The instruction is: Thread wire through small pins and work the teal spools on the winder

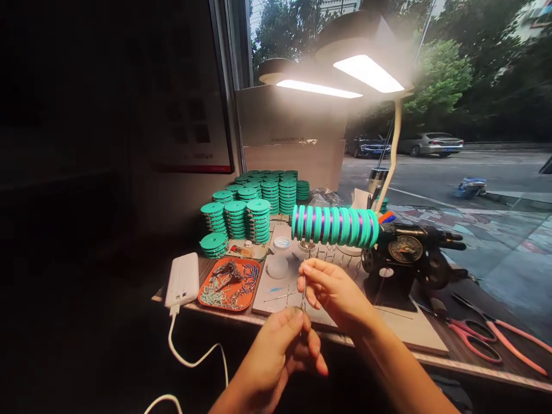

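In front of the bench my left hand (287, 342) is closed, with thumb and forefinger pinching the lower end of a thin, dark twisted strand (304, 290). Just above it my right hand (325, 284) pinches the strand's upper end between thumb and forefinger, its other fingers curled. The strand runs upright between the two hands; its exact kind is too small to make out. Behind my right hand is a row of teal foam spools (334, 225) wound with purple line, mounted on a black winding machine (407, 250).
An orange tray (202, 293) of small metal and coloured parts lies left of a pale board (259, 302). Stacked teal spools (259, 215) stand behind. A white power bank (181, 279) trails a cable. Red-handled scissors (474, 339) and pliers (517, 345) lie right. Lamps (366, 72) hang above.
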{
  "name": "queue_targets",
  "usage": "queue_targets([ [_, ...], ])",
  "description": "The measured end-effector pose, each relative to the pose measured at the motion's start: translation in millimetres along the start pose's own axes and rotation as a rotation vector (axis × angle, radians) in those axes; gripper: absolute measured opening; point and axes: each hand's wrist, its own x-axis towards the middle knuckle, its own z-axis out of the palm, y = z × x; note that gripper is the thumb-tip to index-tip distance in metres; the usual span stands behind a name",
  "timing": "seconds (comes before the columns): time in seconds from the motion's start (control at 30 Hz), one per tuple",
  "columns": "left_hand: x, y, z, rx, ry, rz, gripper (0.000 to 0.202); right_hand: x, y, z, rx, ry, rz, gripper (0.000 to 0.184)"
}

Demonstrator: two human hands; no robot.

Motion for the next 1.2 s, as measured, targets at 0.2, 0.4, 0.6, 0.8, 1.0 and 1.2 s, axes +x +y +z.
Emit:
queue_targets([
  [0.2, -8.8, -9.5, -3.3, -0.015, -0.013, -0.116, 0.024, -0.2, -0.5, -2.2, -0.016, 0.0, 0.0, 0.019],
  [0.4, -13.0, -21.8, -7.1, -0.057, -0.032, -0.128, 0.026, 0.4, -0.9, -3.0, -0.026, 0.009, 0.002, 0.017],
  [0.6, -11.8, -32.8, -14.5, -0.111, -0.065, -0.145, 0.033, -0.3, -1.3, -2.8, -0.039, 0.025, 0.01, 0.019],
  [0.8, -5.5, -27.3, -21.0, -0.031, -0.091, -0.05, 0.021, 3.4, -2.2, -1.7, -0.054, 0.041, -0.002, 0.02],
  [1.0, 20.9, 2.1, -8.2, -0.003, -0.028, 0.177, 0.035, 6.0, -7.9, -0.6, -0.076, 0.038, 0.007, 0.024],
  [1.2, 36.9, 13.2, 3.0, 0.036, 0.084, 0.132, 0.024, 8.2, -5.1, -1.5, -0.033, 0.006, 0.024, 0.024],
])
